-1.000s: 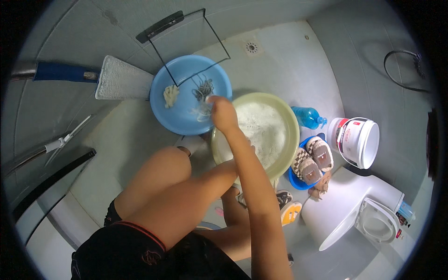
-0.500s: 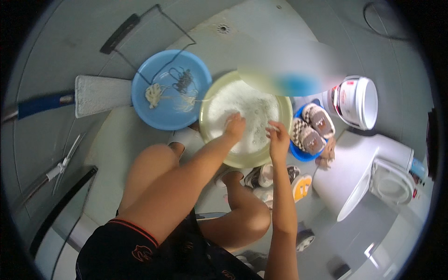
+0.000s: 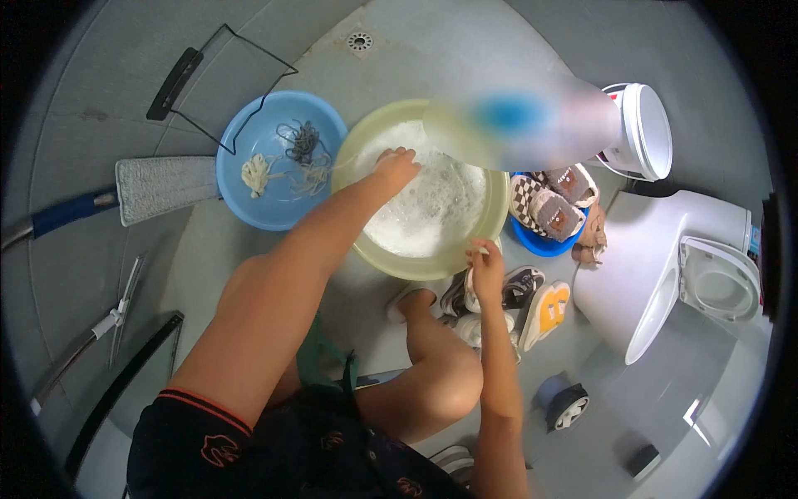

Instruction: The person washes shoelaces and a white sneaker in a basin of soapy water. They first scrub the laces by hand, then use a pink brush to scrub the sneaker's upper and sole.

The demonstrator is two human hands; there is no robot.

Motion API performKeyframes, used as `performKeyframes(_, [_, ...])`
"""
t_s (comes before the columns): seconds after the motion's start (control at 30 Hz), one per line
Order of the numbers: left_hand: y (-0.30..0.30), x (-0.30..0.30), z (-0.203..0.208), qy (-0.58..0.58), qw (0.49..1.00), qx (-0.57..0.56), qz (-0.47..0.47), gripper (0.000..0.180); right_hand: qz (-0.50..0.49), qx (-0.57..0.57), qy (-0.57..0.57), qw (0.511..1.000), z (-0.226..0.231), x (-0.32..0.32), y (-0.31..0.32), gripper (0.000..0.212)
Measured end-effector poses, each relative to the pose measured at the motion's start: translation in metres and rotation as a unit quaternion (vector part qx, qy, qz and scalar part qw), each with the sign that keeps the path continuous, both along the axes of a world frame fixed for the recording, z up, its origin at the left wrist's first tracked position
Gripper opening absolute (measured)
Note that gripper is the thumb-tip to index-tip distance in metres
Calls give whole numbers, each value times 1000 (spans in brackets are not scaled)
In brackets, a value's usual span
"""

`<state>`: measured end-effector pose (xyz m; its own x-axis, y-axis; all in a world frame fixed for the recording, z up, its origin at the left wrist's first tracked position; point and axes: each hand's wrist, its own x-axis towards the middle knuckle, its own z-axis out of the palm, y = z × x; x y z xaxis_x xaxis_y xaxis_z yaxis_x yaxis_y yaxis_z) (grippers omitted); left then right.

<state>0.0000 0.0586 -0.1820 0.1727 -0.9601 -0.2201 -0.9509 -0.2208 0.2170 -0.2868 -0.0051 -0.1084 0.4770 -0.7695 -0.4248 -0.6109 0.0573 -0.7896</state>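
Note:
A pale yellow-green basin (image 3: 422, 270) holds white, sudsy water (image 3: 436, 200). My left hand (image 3: 397, 166) hangs over the suds near the basin's left side, its fingers curled together; whatever they hold is hidden. Outside the near right rim, my right hand (image 3: 485, 262) is closed in a pinch with a small pale bit at the fingertips, too small to name. To the left, a blue basin (image 3: 278, 214) contains a bundle of white shoelaces (image 3: 258, 173) and a grey bundle of laces (image 3: 302, 141). One pale strand reaches across toward the yellow-green basin.
Checkered slippers (image 3: 555, 213) lie in a small blue tub (image 3: 532, 241). Several shoes, one with a yellow insole (image 3: 544, 320), stand by my right forearm. A toilet (image 3: 640, 266) and a white bucket (image 3: 647, 133) are at right; a flat mop (image 3: 166, 187) is at left. A blurred patch covers the basin's far right.
My left hand has risen from the suds toward the basin's far left. My right hand has moved down and out past the near rim, its fingers closing. The view has shifted.

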Motion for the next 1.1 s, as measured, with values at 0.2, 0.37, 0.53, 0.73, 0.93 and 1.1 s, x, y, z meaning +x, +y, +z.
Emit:
performKeyframes(0.2, [4,8,-63,-124,975,48,178,27,-2,7,-48,999,30,35,0,19])
performKeyframes(0.37, [19,26,-57,-213,962,165,43,25,-16,2,-40,999,17,9,8,20])
performKeyframes(0.53, [26,23,-24,-212,952,220,-10,13,-48,-48,-7,998,15,-26,16,21])
performKeyframes(0.73, [24,54,59,-203,944,262,5,20,-168,-199,69,963,-13,-104,22,15])
performKeyframes(0.93, [51,65,92,-269,934,234,-8,39,-134,-271,125,945,-20,-138,34,24])
performKeyframes(1.1, [27,-27,113,-29,991,127,-20,40,-119,-263,98,953,-20,-130,40,27])
